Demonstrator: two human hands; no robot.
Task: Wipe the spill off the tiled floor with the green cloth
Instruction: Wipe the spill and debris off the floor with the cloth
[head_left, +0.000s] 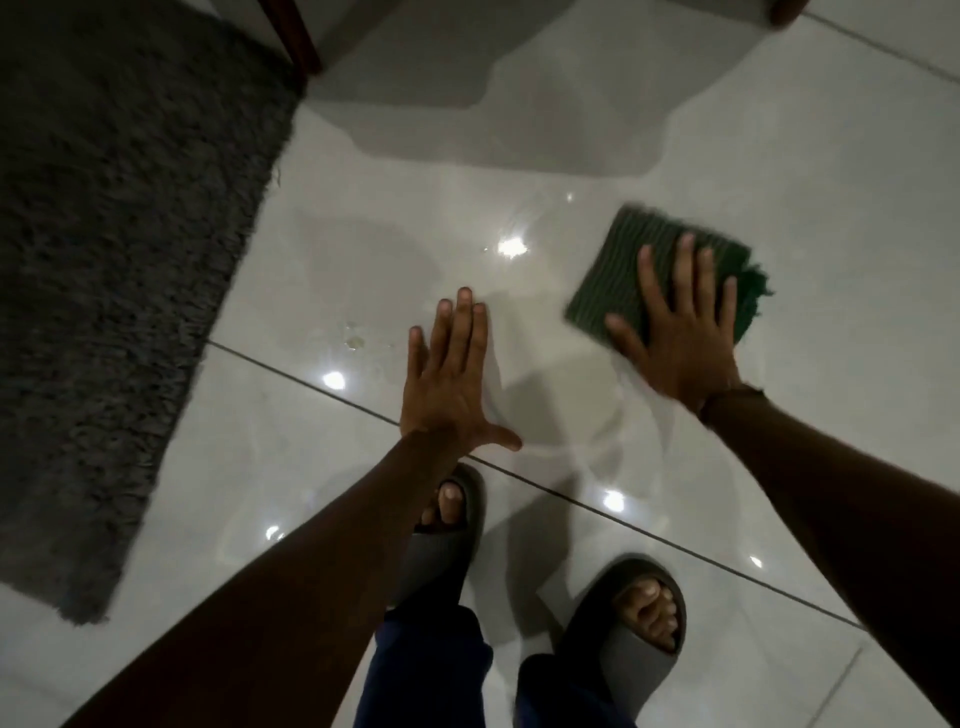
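Observation:
A folded green cloth (628, 260) lies flat on the glossy white tiled floor (810, 218) at the right. My right hand (680, 338) presses down on it with fingers spread; the cloth looks blurred. My left hand (452, 379) rests flat on the tile in the middle, fingers apart, holding nothing. A small yellowish spill (353, 338) with a faint wet sheen around it sits just left of my left hand, near a grout line.
A dark grey shaggy rug (119, 249) covers the floor on the left. A dark wooden furniture leg (301, 36) stands at the top left. My two feet in grey slides (628, 618) stand below my hands. Bright light reflections dot the tiles.

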